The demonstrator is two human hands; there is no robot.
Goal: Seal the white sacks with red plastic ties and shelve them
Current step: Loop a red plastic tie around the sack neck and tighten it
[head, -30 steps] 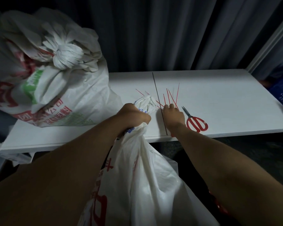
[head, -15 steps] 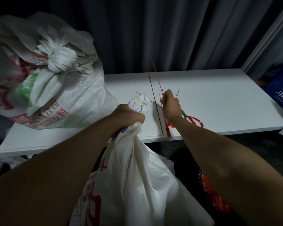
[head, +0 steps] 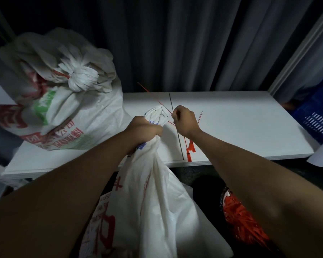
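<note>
Left hand (head: 143,127) fingers clenched round sack neck (head: 156,116), right hand (head: 185,121) fingers pinching red tie (head: 158,101)

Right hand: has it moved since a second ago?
Yes. The right hand has lifted off the white shelf, crossed its dark seam leftward, and now pinches a red tie beside the sack neck.
</note>
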